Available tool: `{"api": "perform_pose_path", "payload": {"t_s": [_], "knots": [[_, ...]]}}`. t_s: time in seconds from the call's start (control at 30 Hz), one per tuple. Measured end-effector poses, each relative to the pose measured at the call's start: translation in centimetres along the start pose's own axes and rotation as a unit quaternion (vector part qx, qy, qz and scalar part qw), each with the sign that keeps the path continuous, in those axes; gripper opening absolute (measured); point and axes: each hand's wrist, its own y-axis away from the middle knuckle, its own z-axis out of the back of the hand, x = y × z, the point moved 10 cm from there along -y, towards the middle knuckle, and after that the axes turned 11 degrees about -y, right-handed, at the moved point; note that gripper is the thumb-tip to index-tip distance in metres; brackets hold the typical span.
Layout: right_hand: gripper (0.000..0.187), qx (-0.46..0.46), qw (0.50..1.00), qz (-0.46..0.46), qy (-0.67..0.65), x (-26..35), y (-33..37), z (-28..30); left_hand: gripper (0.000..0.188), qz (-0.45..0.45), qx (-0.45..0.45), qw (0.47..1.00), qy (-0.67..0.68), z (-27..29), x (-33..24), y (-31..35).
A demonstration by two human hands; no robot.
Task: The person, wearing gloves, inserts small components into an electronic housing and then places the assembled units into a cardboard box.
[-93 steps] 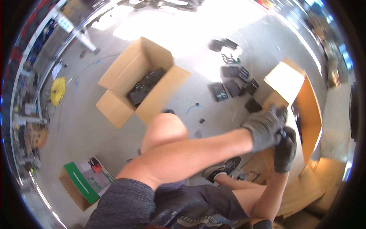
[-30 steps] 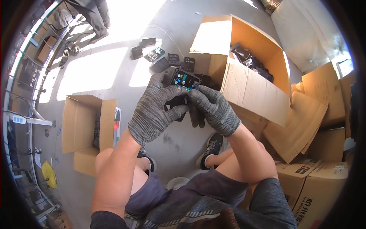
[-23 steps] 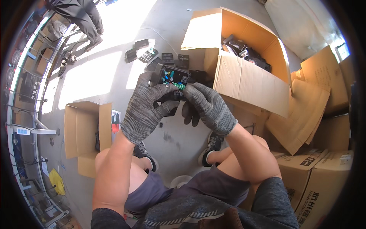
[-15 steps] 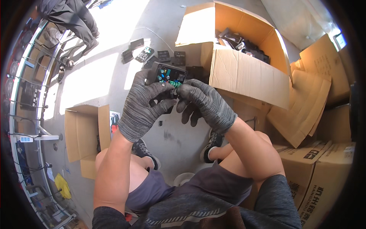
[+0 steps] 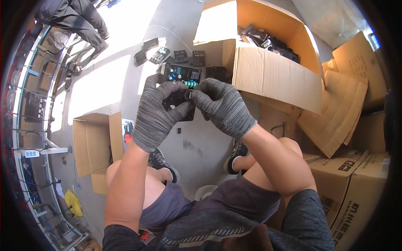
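Both my hands wear grey knit gloves and meet in front of me over the concrete floor. My left hand [image 5: 158, 113] grips a black electronic module [image 5: 181, 76] with a circuit board and green terminals on top. My right hand [image 5: 222, 106] pinches at the module's near edge with thumb and fingertips. The lower part of the module is hidden behind my fingers. I sit with my knees apart below the hands.
A large open cardboard box [image 5: 272, 75] holding several black modules stands at the upper right. More modules [image 5: 161, 53] lie on the floor beyond my hands. A smaller open box [image 5: 90, 142] sits at the left. Flattened and sealed cartons [image 5: 347, 163] pile at the right. Another person's legs [image 5: 75, 21] are at the upper left.
Three seconds ago I reached right toward the big box; since then both hands hold the module in front of me, and over the last second it has barely moved.
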Motion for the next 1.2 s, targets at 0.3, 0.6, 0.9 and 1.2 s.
{"api": "perform_pose_path", "payload": {"t_s": [0.3, 0.6, 0.9, 1.2], "knots": [[0.022, -0.067, 0.982, -0.087, -0.153, 1.7, 0.9, 2.8, 0.053, 0.103, 0.004, 0.982, 0.157, 1.4, 1.6, 0.7], [0.029, -0.028, 0.995, -0.01, 0.095, 0.7, -0.4, 1.8, 0.083, -0.042, -0.078, 0.995, 0.038, 2.0, -0.6, 0.4], [0.027, -0.061, 0.987, 0.03, 0.149, 0.5, -0.6, 1.7, 0.079, -0.019, -0.049, 0.998, -0.017, 1.1, -1.4, 1.1], [0.029, -0.063, 0.984, 0.047, 0.159, 0.0, -0.9, 1.2, 0.077, -0.042, -0.063, 0.995, -0.062, 1.5, -2.4, 1.3]]}}
